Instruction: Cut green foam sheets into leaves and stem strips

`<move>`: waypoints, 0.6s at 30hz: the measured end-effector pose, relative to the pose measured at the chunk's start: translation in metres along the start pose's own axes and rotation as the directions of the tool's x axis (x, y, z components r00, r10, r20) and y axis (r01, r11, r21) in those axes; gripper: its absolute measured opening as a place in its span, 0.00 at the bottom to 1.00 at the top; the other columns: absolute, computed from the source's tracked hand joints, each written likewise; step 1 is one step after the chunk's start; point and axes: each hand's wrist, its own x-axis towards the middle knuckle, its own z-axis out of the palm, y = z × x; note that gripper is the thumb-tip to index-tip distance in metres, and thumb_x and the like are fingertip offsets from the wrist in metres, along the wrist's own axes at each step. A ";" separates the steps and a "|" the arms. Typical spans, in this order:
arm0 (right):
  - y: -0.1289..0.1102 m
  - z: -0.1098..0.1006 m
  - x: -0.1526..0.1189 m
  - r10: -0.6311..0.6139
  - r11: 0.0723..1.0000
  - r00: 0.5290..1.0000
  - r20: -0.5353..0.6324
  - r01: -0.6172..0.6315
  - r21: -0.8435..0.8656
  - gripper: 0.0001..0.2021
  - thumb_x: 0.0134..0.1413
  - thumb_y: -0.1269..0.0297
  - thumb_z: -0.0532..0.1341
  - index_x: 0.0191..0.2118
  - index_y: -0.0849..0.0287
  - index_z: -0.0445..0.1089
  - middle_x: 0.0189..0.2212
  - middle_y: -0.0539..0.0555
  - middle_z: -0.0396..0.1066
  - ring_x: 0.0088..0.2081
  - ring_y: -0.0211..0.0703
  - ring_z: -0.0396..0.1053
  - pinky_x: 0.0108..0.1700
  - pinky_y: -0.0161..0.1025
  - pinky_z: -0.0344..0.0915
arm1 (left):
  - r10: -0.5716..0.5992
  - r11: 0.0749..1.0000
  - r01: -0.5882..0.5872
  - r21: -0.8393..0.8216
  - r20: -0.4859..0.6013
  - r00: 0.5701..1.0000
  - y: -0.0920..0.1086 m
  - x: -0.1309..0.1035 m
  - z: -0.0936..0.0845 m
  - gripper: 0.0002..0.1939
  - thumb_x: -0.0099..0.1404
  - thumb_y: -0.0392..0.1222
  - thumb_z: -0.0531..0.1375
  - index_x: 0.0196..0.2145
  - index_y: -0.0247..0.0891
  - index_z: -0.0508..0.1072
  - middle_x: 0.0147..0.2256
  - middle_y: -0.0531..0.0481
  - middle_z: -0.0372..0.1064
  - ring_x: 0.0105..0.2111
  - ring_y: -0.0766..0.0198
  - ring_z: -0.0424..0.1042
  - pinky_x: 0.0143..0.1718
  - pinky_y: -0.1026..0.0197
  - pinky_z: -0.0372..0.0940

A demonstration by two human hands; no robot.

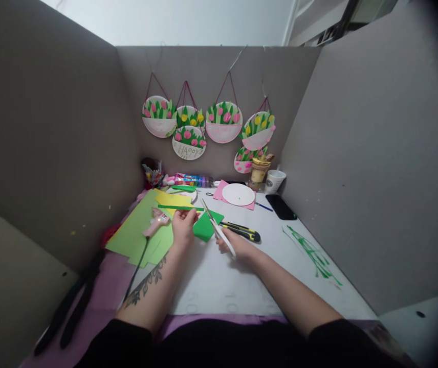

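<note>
My left hand pinches a narrow dark green paper strip that stretches out to both sides of the fingers. In my right hand is a pair of scissors with white handles, its blades pointing up and away, close to the strip's right end. Whether the blades touch the strip I cannot tell. Beneath and between the hands a dark green paper piece lies on the white table. A yellow and black utility knife rests just beyond my right hand.
Left are light green sheets, yellow paper and a pink glue gun with its cord. Behind stand a paper plate on pink paper and a white cup. Right are a phone and green scraps. Plate crafts hang behind.
</note>
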 end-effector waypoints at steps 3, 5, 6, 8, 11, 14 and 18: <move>0.002 0.001 0.001 -0.011 0.999 0.997 0.075 0.015 -0.045 0.13 0.43 0.67 0.62 0.38 0.57 0.64 0.31 0.49 0.69 0.31 0.38 0.66 0.32 0.35 0.63 | 0.008 1.000 -0.008 -0.010 -0.031 0.999 0.003 -0.002 0.000 0.18 0.46 0.42 0.68 0.31 0.36 0.66 0.24 0.56 0.67 0.26 0.67 0.71 0.32 0.63 0.65; 0.001 0.002 0.000 -0.029 0.995 0.995 0.093 0.038 -0.088 0.13 0.44 0.67 0.62 0.38 0.57 0.64 0.32 0.50 0.69 0.32 0.39 0.66 0.34 0.36 0.63 | 0.012 1.000 -0.012 -0.006 -0.030 0.999 0.005 -0.004 0.001 0.17 0.47 0.42 0.68 0.32 0.35 0.66 0.24 0.56 0.67 0.26 0.67 0.70 0.33 0.63 0.66; 0.000 0.002 0.000 -0.038 0.993 0.995 0.094 0.049 -0.110 0.12 0.44 0.67 0.62 0.38 0.57 0.64 0.32 0.50 0.69 0.32 0.39 0.66 0.34 0.37 0.63 | 0.013 1.000 -0.013 0.001 -0.026 1.000 0.006 -0.006 0.002 0.17 0.47 0.42 0.68 0.32 0.35 0.66 0.24 0.56 0.67 0.26 0.67 0.70 0.33 0.63 0.65; -0.002 0.004 -0.002 -0.045 0.989 0.996 0.078 0.056 -0.140 0.12 0.45 0.67 0.61 0.39 0.57 0.63 0.31 0.49 0.69 0.32 0.39 0.66 0.35 0.37 0.62 | 0.008 1.000 -0.008 0.026 -0.019 1.000 0.008 -0.009 0.003 0.17 0.47 0.41 0.67 0.31 0.35 0.66 0.24 0.55 0.67 0.26 0.67 0.70 0.32 0.62 0.65; -0.003 0.007 -0.003 -0.046 0.989 0.998 0.049 0.052 -0.139 0.10 0.47 0.66 0.60 0.38 0.58 0.63 0.29 0.48 0.68 0.29 0.38 0.64 0.33 0.36 0.61 | -0.005 0.997 0.006 0.072 -0.022 1.000 0.010 -0.012 0.006 0.16 0.47 0.41 0.67 0.31 0.35 0.66 0.23 0.55 0.66 0.25 0.67 0.70 0.31 0.62 0.65; -0.002 0.008 -0.001 -0.050 0.992 0.997 0.050 0.056 -0.115 0.09 0.46 0.67 0.60 0.36 0.58 0.62 0.27 0.47 0.66 0.27 0.37 0.63 0.30 0.35 0.60 | -0.002 0.995 0.004 0.095 -0.022 1.000 0.010 -0.013 0.006 0.16 0.46 0.41 0.67 0.30 0.35 0.66 0.22 0.55 0.66 0.24 0.67 0.69 0.30 0.63 0.64; 0.004 0.007 0.003 -0.027 0.999 0.998 0.059 0.029 -0.039 0.11 0.43 0.67 0.61 0.36 0.57 0.62 0.25 0.46 0.65 0.27 0.36 0.62 0.30 0.35 0.60 | 0.005 0.993 -0.003 0.118 -0.011 1.000 0.006 -0.011 0.004 0.16 0.46 0.42 0.67 0.30 0.35 0.66 0.22 0.55 0.66 0.23 0.68 0.67 0.28 0.64 0.63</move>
